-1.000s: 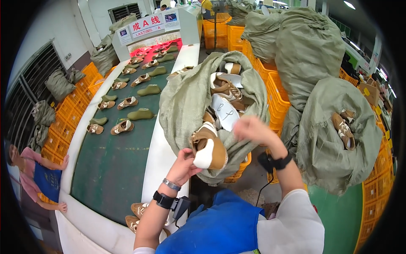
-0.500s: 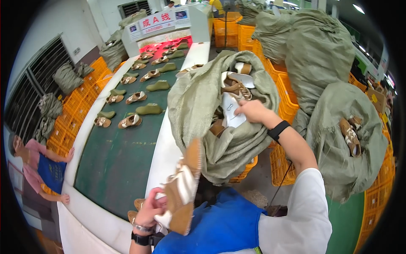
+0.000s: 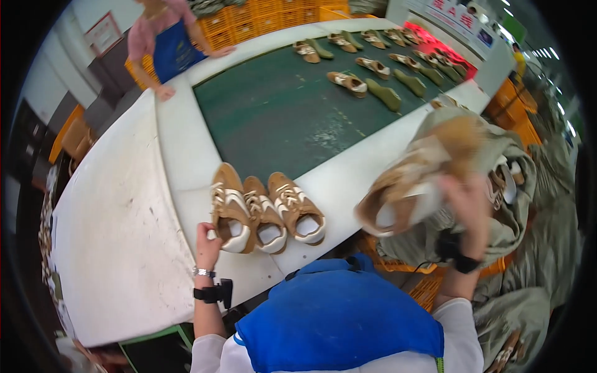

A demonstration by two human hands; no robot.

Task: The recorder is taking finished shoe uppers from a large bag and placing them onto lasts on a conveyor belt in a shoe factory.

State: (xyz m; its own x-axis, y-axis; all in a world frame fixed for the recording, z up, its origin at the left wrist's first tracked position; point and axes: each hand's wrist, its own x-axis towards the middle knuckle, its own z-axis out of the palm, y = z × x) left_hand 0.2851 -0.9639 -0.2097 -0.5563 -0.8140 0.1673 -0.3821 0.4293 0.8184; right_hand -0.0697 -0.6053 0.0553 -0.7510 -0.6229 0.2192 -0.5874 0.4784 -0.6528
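Three brown and white lace-up sneakers stand side by side on the white table edge: a left one, a middle one and a right one. My left hand has its fingers closed at the heel of the left sneaker. Over the sack's near side, my right hand grips another brown and white sneaker, blurred by motion, with its heel opening toward the table. More shoes lie inside the grey-green woven sack.
A green conveyor belt carries rows of sneakers and green shoe lasts. Across it a person in a blue apron leans on the white rim. Orange crates stand under the sack, others along the wall.
My view has swung left. The sneaker my left hand held upright is down among the three on the table edge. My right hand has come out of the sack with a sneaker.
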